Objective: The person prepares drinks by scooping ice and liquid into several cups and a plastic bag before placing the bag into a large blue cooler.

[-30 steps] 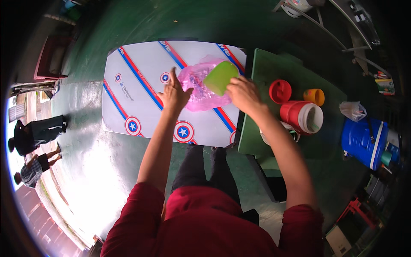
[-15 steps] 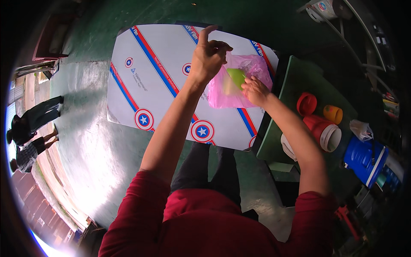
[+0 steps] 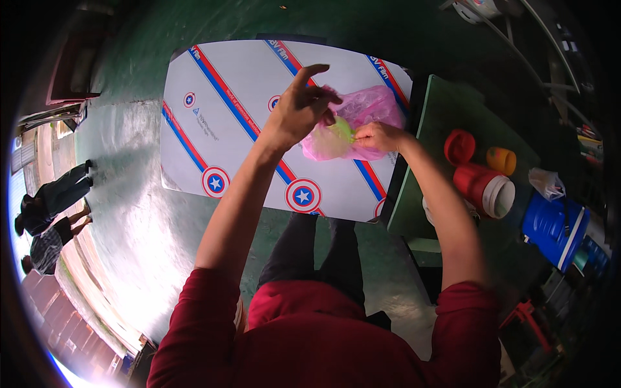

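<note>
A thin pink plastic bag [image 3: 378, 107] lies crumpled on the right part of a white, printed board-like tabletop [image 3: 239, 155]. At the bag's left edge is my left hand [image 3: 299, 113], its index finger stretched out and its other fingers curled; they appear to pinch the bag's film. My right hand [image 3: 378, 138] is closed at the bag's near right side, fingertips on a bright green thing [image 3: 343, 129]. Pale yellowish stuff [image 3: 326, 140] shows beside the green, partly behind the pink film. What kind of thing it is, I cannot make out.
A green table [image 3: 446, 110] adjoins on the right, bearing a red-and-white jug [image 3: 485, 191], a red lid [image 3: 460, 147] and a yellow cup [image 3: 501, 160]. Farther right stands a blue cooler [image 3: 555, 226]. Two people [image 3: 52, 213] are at the far left.
Both hands have moved slightly left, my left one also lower. The green thing shifted left and less of it shows. My right fingers have drawn closer together on it.
</note>
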The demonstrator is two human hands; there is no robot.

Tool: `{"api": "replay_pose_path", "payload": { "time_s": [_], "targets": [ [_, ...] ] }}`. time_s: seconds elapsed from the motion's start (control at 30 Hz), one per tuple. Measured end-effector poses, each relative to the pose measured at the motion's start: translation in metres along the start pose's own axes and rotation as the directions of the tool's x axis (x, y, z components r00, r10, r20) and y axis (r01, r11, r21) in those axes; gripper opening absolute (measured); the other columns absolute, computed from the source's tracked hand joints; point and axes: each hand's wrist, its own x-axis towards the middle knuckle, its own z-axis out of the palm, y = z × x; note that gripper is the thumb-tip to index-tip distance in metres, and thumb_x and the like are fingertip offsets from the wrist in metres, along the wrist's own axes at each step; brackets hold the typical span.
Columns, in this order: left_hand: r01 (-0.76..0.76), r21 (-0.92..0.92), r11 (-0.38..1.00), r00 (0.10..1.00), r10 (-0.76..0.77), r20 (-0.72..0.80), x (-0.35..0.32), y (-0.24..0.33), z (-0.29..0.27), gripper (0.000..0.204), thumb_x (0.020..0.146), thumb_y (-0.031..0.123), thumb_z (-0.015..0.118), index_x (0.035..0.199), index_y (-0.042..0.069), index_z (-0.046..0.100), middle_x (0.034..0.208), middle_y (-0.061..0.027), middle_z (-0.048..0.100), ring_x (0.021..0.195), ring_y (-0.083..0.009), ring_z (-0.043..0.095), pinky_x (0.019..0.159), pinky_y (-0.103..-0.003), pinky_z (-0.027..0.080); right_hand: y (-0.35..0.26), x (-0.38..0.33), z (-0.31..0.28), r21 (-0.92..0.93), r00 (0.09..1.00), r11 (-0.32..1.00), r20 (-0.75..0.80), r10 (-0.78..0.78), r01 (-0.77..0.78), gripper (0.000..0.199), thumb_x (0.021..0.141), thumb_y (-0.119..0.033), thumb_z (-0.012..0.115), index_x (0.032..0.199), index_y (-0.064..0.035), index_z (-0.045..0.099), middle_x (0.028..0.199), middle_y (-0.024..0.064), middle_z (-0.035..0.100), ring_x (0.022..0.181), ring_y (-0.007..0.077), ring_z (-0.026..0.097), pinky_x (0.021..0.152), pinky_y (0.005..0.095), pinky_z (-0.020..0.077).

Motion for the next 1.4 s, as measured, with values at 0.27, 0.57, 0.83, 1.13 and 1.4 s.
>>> {"api": "replay_pose_path", "payload": {
  "time_s": [0.27,0.57,0.83,1.13,1.4],
  "targets": [
    [0.129,0.336,0.933,0.984,-0.079,-0.158,-0.047,-0.052,-0.024,0.047,0.082,0.001,0.049,0.128,0.006,0.038,0.089,-0.016,0.066,0.066,-0.0207,0.066,0.066,-0.031,0.051,-0.007,-0.061,0.023,0.517,0.934,0.841,-0.356,0.041,0.16,0.024,0.091,-0.021,0.057,0.1,-0.0014,0.066,0.092,0.0067,0.068,0.087,0.0142,0.062,0.079,0.0277,0.0473],
    [-0.183,0.923,0.338,0.806,0.59,-0.056,-0.008,0.005,0.104,0.019,0.076,0.018,0.07,0.088,0.009,0.058,0.09,-0.0082,0.059,0.088,-0.0307,0.056,0.073,-0.043,0.044,-0.091,-0.284,0.023,0.604,0.573,0.728,-0.738,0.356,0.326,0.02,0.093,-0.016,0.05,0.091,0.0003,0.063,0.085,0.0016,0.062,0.08,0.0088,0.053,0.079,0.0248,0.0422],
    [-0.818,0.565,0.104,0.56,0.362,0.745,0.02,0.011,0.404,0.026,0.07,0.014,0.07,0.096,0.011,0.066,0.1,-0.0087,0.062,0.096,-0.0244,0.06,0.082,-0.038,0.048,-0.067,-0.494,0.096,0.621,0.034,0.761,-0.778,0.627,0.188,0.026,0.09,-0.024,0.052,0.089,-0.0006,0.063,0.078,-0.0002,0.057,0.073,0.0082,0.045,0.07,0.0246,0.0369],
    [-0.903,0.426,0.048,0.42,0.306,0.854,0.042,-0.042,0.478,0.016,0.074,0.014,0.064,0.09,0.012,0.068,0.091,-0.0069,0.066,0.093,-0.0225,0.062,0.079,-0.038,0.05,-0.003,-0.553,0.149,0.63,-0.14,0.664,-0.675,0.725,0.402,0.028,0.091,-0.023,0.054,0.094,0.0015,0.066,0.078,0.0006,0.058,0.072,0.008,0.045,0.068,0.0236,0.0352],
    [-0.665,0.595,0.452,0.742,0.308,0.595,0.037,-0.008,0.454,0.017,0.078,0.018,0.063,0.09,0.006,0.067,0.076,-0.0171,0.064,0.068,-0.0342,0.063,0.064,-0.04,0.052,0.01,-0.539,0.111,0.621,-0.01,0.715,-0.753,0.658,0.32,0.026,0.089,-0.024,0.054,0.089,-0.0009,0.067,0.074,-0.0007,0.056,0.071,0.0073,0.045,0.065,0.0225,0.0345]
  ]
}}
